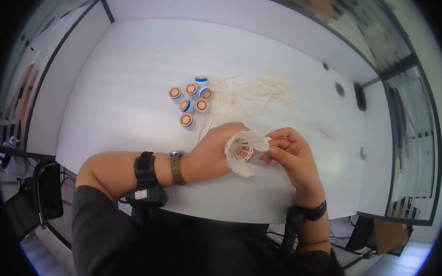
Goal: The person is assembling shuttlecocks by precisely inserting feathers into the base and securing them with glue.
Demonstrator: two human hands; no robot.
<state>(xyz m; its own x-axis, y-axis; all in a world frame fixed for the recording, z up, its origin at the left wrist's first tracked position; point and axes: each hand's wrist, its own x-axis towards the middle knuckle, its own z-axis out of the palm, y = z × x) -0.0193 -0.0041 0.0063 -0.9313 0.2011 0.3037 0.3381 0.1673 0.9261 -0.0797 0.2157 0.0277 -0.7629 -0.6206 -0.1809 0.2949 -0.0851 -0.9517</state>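
My left hand (pixel 214 146) is wrapped round a white shuttlecock (pixel 231 160), its open feather end facing up toward me. Several feathers stand round its rim, and a pale ring shows inside. My right hand (pixel 291 156) is closed in a pinch at the right edge, thumb and forefinger on a white feather (pixel 259 142). The left fingers are largely hidden behind the shuttlecock. Beyond the hands, loose white feathers and thin quills (pixel 232 99) lie scattered on the white table (pixel 135 60).
Left of the feathers stands a group of several short round shuttlecock heads (pixel 186 119) with tan tops and blue bands. Low partitions (pixel 236 10) enclose the table at the back and sides. A dark object (pixel 360 97) is at the right back corner. Chairs (pixel 48 189) stand beyond the left edge.
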